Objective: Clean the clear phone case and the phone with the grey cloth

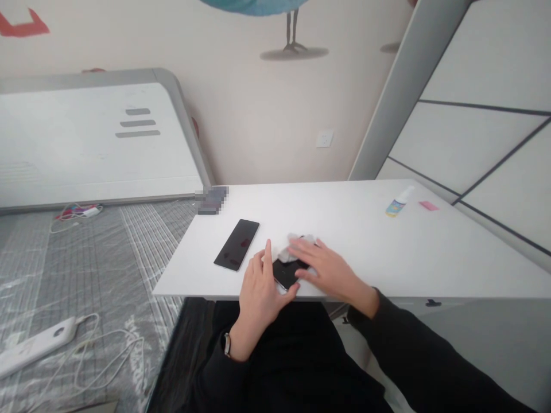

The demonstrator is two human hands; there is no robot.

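On the white table near its front edge lies a dark phone. My left hand rests against the phone's left side, thumb and fingers bracing it. My right hand lies flat over a crumpled white cloth that sits on the phone's far end, fingers stretched out and pressing down. A second black phone lies screen up just to the left, untouched.
A small spray bottle and a pink eraser-like piece lie at the table's far right. A blurred dark object sits at the far left corner. Left of the table is a bed with a white power strip and cables.
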